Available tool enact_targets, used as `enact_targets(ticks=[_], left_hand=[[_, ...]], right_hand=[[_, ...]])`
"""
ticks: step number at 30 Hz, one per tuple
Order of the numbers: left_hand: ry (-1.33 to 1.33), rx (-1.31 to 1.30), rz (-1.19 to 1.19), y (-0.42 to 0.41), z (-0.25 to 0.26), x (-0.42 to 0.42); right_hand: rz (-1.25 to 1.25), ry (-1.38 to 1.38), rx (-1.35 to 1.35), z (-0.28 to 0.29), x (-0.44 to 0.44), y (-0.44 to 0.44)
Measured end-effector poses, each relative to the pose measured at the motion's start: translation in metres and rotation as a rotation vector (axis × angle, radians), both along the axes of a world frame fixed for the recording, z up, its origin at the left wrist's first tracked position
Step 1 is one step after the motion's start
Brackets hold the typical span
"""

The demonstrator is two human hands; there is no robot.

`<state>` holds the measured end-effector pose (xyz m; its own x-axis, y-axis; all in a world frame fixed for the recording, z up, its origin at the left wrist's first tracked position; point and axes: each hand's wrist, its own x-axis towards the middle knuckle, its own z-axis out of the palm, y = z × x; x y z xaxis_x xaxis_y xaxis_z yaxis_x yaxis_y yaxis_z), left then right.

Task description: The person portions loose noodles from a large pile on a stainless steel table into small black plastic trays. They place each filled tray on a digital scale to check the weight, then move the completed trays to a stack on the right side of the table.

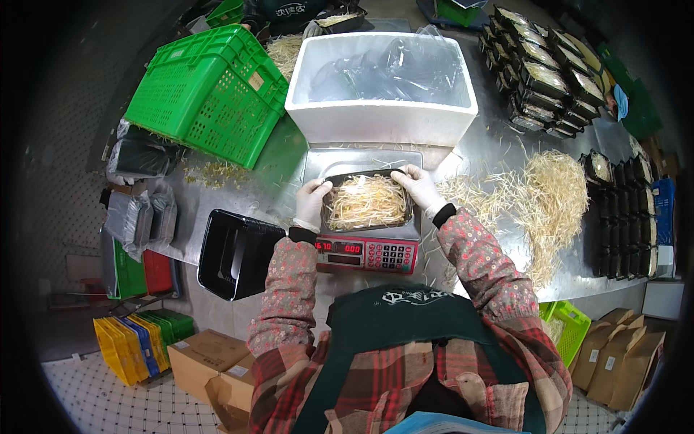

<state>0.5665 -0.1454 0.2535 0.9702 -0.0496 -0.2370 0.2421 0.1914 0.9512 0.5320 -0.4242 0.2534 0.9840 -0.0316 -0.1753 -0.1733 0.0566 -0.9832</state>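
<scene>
A black plastic tray of bean sprouts (368,202) is over the metal pan of a red digital scale (366,254); whether it rests on the pan I cannot tell. My left hand (312,204), in a white glove, grips the tray's left rim. The gloved right hand (420,187) pinches its upper right corner. Left of the scale, nested empty black trays (238,255) lie tipped on the steel table. A loose heap of bean sprouts (553,211) spreads to the right.
Behind the scale stands a white foam box (379,119) holding clear plastic lids. A green crate (211,92) leans at upper left, near wrapped black trays (130,217). Filled trays (542,76) are stacked at upper right, more (623,217) at far right. Part of another person (282,11) shows at the top.
</scene>
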Motion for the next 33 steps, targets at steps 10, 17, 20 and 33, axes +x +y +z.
enact_targets(ticks=[10, 17, 20, 33], left_hand=[[-0.044, -0.031, 0.147, -0.001, -0.009, -0.012], [-0.080, -0.061, 0.159, -0.007, -0.017, -0.014], [-0.052, -0.066, 0.132, -0.005, -0.015, -0.012], [-0.006, -0.074, 0.151, -0.006, 0.003, -0.020]], right_hand=[[0.166, 0.307, 0.101, 0.048, -0.042, -0.008], [0.109, 0.391, 0.570, 0.019, -0.074, -0.012], [0.129, 0.333, 0.587, 0.008, -0.073, -0.014], [0.335, -0.626, -1.250, 0.058, 0.018, 0.100]])
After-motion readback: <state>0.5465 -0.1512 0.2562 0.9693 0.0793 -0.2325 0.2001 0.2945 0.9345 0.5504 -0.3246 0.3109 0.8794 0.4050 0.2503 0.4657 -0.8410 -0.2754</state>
